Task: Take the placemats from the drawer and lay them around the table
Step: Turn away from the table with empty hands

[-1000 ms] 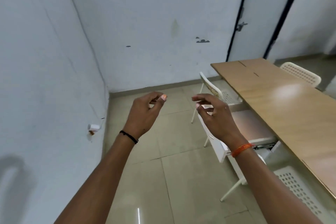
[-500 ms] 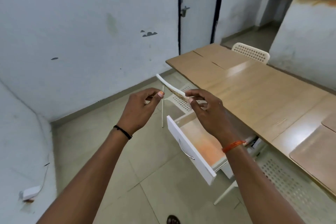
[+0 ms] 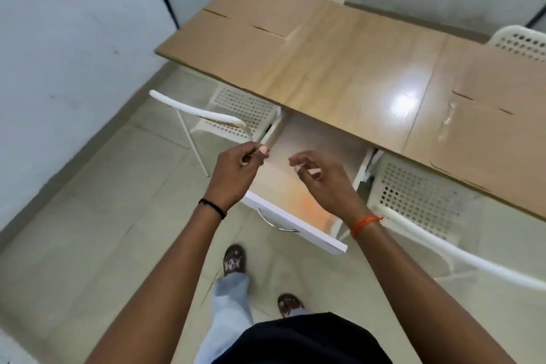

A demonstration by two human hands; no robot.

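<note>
From the head view, two brown placemats already lie on the table [image 3: 339,68]: one mat [image 3: 236,29] at its far left corner, another mat [image 3: 496,133] along its right near edge, both flat, matte, cardboard-like sheets with slits and a creased patch. They look light and fairly stiff, likely to flex if lifted by one corner, so I would take each by two opposite edges. The white drawer [image 3: 295,186] stands pulled out under the near edge; its pale bottom shows no mat that I can make out (blur hides detail). The left hand [image 3: 233,174] and right hand [image 3: 322,183] hover above it, fingers loosely curled, holding nothing visible. White perforated plastic chairs [image 3: 236,115] ring the glossy wood-grain top.
</note>
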